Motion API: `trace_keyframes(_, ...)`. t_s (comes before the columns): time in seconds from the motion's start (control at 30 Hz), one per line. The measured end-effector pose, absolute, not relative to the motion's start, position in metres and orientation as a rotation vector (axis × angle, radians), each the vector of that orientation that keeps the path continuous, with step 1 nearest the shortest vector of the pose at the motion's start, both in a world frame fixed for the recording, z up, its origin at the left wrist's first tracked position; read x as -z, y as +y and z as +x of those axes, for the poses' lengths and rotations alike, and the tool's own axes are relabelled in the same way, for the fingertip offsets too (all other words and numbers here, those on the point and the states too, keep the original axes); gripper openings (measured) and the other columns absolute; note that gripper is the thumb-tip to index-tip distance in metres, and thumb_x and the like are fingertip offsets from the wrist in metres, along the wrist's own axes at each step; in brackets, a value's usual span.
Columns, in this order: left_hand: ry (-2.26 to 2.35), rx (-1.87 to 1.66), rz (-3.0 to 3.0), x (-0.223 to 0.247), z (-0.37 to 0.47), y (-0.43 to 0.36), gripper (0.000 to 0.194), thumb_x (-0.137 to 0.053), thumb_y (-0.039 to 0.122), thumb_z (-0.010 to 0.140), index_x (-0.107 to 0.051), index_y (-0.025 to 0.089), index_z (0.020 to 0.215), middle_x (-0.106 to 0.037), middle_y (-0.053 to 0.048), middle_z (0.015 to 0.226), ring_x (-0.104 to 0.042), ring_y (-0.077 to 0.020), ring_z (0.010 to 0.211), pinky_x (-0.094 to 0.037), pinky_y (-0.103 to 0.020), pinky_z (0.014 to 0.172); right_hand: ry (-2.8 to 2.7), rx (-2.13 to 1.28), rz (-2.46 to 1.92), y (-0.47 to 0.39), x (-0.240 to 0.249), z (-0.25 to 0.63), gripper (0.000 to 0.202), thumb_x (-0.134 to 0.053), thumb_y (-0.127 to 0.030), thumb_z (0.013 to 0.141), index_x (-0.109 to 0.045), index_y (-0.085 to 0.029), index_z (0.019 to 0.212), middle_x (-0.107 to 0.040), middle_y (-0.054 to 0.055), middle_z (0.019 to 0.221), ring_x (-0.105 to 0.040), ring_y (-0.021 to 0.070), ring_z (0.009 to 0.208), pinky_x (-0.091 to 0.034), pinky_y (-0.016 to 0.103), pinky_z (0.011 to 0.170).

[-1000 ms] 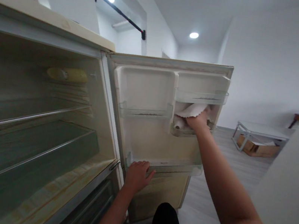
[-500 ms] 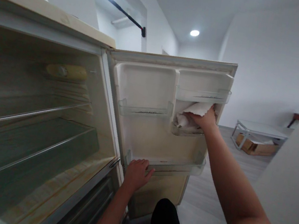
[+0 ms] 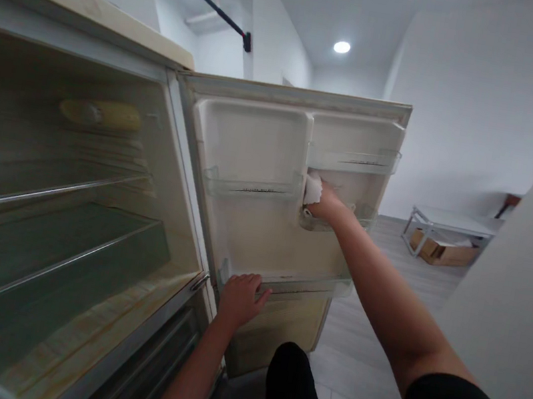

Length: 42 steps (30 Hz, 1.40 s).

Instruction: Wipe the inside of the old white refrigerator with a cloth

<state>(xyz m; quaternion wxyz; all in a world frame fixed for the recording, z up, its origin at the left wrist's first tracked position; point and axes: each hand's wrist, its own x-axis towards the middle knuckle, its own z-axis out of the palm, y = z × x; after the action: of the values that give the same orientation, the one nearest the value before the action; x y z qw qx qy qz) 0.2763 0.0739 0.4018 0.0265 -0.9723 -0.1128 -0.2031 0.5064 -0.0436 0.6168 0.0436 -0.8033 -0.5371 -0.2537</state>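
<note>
My right hand point(image 3: 327, 202) is closed around a crumpled white cloth point(image 3: 313, 189), which could also be a paper towel. It reaches into the middle-right door shelf point(image 3: 338, 222) of the open refrigerator door point(image 3: 261, 232), at that shelf's left end. The hand itself hides part of the cloth. Lower down, my left hand point(image 3: 241, 300) has its fingers hooked over the rim of the bottom door shelf point(image 3: 305, 289), near the hinge side, with the thumb apart.
To the left stands the refrigerator compartment with a glass shelf point(image 3: 46, 185) and a yellowed lamp cover point(image 3: 102, 113). A low table point(image 3: 453, 220) over a cardboard box point(image 3: 443, 249) is beyond the door. A pale panel point(image 3: 508, 298) rises at right.
My right hand has moved the cloth left, from the right part of the middle-right shelf to its left end. My left hand stays at the bottom shelf. The view has shifted slightly.
</note>
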Motion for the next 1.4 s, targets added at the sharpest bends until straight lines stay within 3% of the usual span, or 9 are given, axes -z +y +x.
trace_keyframes(0.1, -0.332, 0.619, -3.009, -0.402, 0.274, 0.075, 0.033, -0.051, 0.049, 0.1, -0.059, 0.021, 0.087, -0.07, -0.006, 0.087, -0.067, -0.0271, 0.088, -0.039, -0.041, 0.082, -1.665, 0.6, -2.495, -0.068, -0.62, 0.506, 0.051, -0.053, -0.018, 0.089, -0.059, -0.02, 0.14, -0.066, 0.012, 0.137, -0.058, 0.0248, 0.132, -0.043, 0.035, 0.113)
trace_keyframes(0.23, -0.332, 0.619, -3.009, -0.402, 0.27, 0.076, 0.031, -0.053, 0.049, 0.099, -0.057, 0.021, 0.085, -0.07, -0.006, 0.087, -0.067, -0.0266, 0.088, -0.039, -0.04, 0.082, -1.236, 0.426, -2.741, -0.115, -0.625, 0.513, 0.045, -0.065, -0.029, 0.085, -0.067, -0.013, 0.127, -0.072, 0.018, 0.123, -0.068, 0.0299, 0.114, -0.053, 0.033, 0.094)
trace_keyframes(0.37, -0.322, 0.615, -3.022, -0.403, 0.267, 0.077, 0.031, -0.053, 0.049, 0.099, -0.056, 0.022, 0.083, -0.07, -0.005, 0.086, -0.066, -0.0258, 0.087, -0.039, -0.04, 0.082, -1.172, 0.39, -2.773, -0.135, -0.63, 0.515, 0.042, -0.069, -0.032, 0.081, -0.07, -0.014, 0.119, -0.074, 0.017, 0.117, -0.069, 0.0284, 0.106, -0.053, 0.03, 0.086)
trace_keyframes(0.5, -0.307, 0.612, -3.033, -0.404, 0.263, 0.077, 0.03, -0.054, 0.048, 0.098, -0.056, 0.022, 0.083, -0.07, -0.005, 0.085, -0.066, -0.0256, 0.086, -0.039, -0.04, 0.081, -1.475, 0.264, -2.433, -0.134, -0.63, 0.507, 0.028, -0.061, -0.033, 0.083, -0.072, -0.017, 0.103, -0.076, 0.01, 0.101, -0.068, 0.0246, 0.097, -0.05, 0.03, 0.083)
trace_keyframes(0.67, -0.3, 0.615, -3.046, -0.405, 0.257, 0.079, 0.03, -0.054, 0.047, 0.097, -0.055, 0.023, 0.08, -0.069, -0.005, 0.083, -0.066, -0.0252, 0.083, -0.039, -0.039, 0.08, -1.662, -0.042, -1.943, -0.139, -0.626, 0.492, 0.039, -0.046, -0.049, 0.09, -0.065, -0.016, 0.087, -0.067, 0.002, 0.081, -0.06, 0.0181, 0.076, -0.047, 0.029, 0.073)
trace_keyframes(0.77, -0.287, 0.615, -3.055, -0.405, 0.254, 0.082, 0.03, -0.055, 0.048, 0.097, -0.054, 0.023, 0.08, -0.069, -0.005, 0.083, -0.066, -0.0247, 0.082, -0.04, -0.038, 0.08, -1.769, -0.075, -1.878, -0.14, -0.625, 0.482, 0.039, -0.047, -0.05, 0.091, -0.066, -0.016, 0.091, -0.069, 0.005, 0.095, -0.063, 0.0198, 0.09, -0.05, 0.032, 0.085)
trace_keyframes(0.93, -0.273, 0.622, -3.059, -0.402, 0.25, 0.085, 0.031, -0.055, 0.05, 0.096, -0.055, 0.023, 0.081, -0.069, -0.004, 0.084, -0.066, -0.0246, 0.084, -0.04, -0.038, 0.081, -1.893, 0.065, -2.04, -0.136, -0.623, 0.468, 0.036, -0.055, -0.041, 0.091, -0.069, -0.018, 0.116, -0.066, 0.011, 0.128, -0.059, 0.0248, 0.122, -0.044, 0.04, 0.109)
trace_keyframes(1.13, -0.257, 0.666, -3.062, -0.4, 0.247, 0.085, 0.031, -0.057, 0.049, 0.096, -0.055, 0.022, 0.08, -0.069, -0.004, 0.083, -0.065, -0.0242, 0.083, -0.041, -0.038, 0.082, -1.936, 0.147, -2.088, -0.134, -0.618, 0.464, 0.042, -0.061, -0.037, 0.09, -0.068, -0.014, 0.124, -0.063, 0.015, 0.134, -0.06, 0.027, 0.122, -0.046, 0.042, 0.109)
trace_keyframes(1.4, -0.244, 0.669, -3.069, -0.399, 0.245, 0.089, 0.028, -0.06, 0.047, 0.094, -0.057, 0.022, 0.081, -0.068, -0.003, 0.08, -0.065, -0.0246, 0.082, -0.042, -0.039, 0.083, -1.973, 0.092, -2.094, -0.14, -0.62, 0.45, 0.027, -0.054, -0.023, 0.09, -0.07, -0.017, 0.111, -0.072, 0.01, 0.12, -0.066, 0.0237, 0.107, -0.051, 0.037, 0.097)
